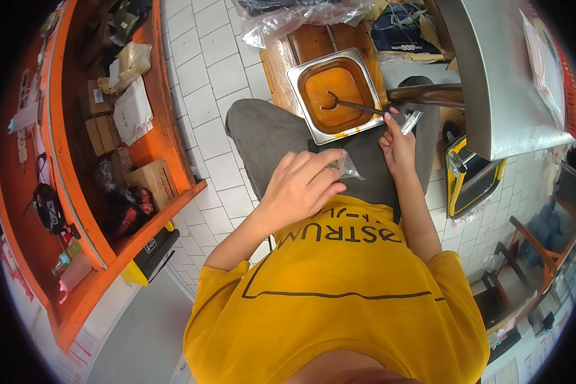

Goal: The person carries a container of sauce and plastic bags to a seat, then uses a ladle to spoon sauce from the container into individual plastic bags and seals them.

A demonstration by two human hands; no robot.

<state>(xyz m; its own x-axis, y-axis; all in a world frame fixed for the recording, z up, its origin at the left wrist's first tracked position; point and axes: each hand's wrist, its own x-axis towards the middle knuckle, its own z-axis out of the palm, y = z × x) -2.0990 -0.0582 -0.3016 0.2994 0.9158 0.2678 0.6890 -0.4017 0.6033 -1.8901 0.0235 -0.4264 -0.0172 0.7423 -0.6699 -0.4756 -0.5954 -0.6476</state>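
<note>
Before me a square stainless steel pan (298,77) holds orange-red oily sauce (329,86) and stands on a wooden bench (281,57). My right hand (399,144) grips the dark handle of a spoon or small ladle (357,105), whose curved end lies in the sauce. A strip of clear plastic (412,122) also sticks out by that hand. My left hand (303,187), nearer my body than the pan, has its fingers closed on a small clear plastic bag (348,167) above my lap. The bag appears to have nothing in it.
An orange shelf unit (173,139) with boxes and packets stands on the left. A steel counter (489,96) juts in at the upper right, with a yellow and black folding object (475,177) below it. Plastic-wrapped goods (312,14) lie beyond the pan.
</note>
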